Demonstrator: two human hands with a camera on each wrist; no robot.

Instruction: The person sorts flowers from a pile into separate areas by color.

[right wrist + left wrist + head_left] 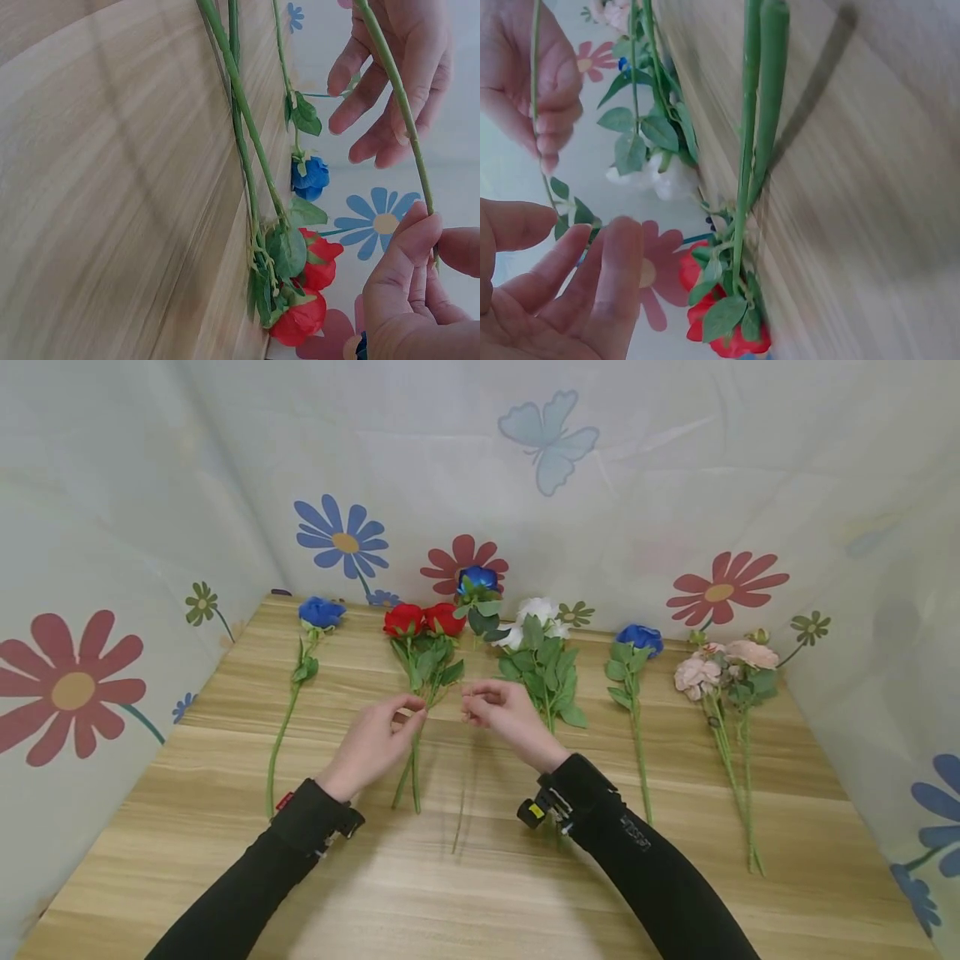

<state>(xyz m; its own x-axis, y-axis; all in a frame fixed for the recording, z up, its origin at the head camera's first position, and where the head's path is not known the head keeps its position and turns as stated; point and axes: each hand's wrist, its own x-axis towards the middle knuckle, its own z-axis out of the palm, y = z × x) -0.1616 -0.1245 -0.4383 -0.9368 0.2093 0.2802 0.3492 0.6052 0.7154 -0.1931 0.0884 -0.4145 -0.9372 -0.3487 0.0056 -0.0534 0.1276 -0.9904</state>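
My right hand (pixel 506 710) pinches the thin green stem (pixel 409 127) of a blue rose (pixel 478 580) between thumb and fingertips. The rose stands upright above the table, its bloom and leaves over the hands and its stem end pointing down. My left hand (pixel 378 739) is close on the other side of that stem, fingers loosely spread; in the right wrist view the left hand (pixel 397 82) shows nothing gripped. Two red roses (pixel 405 620) lie on the table behind the left hand, stems toward me. White roses (pixel 536 614) with broad leaves lie beyond the right hand, which partly covers their stems.
On the wooden table (pixel 225 760), one blue rose (pixel 321 612) lies at the left and another blue rose (pixel 639 639) right of the white ones. Pale pink flowers (pixel 697 678) lie at the far right. A flower-printed cloth (pixel 420 460) hangs behind and along both sides.
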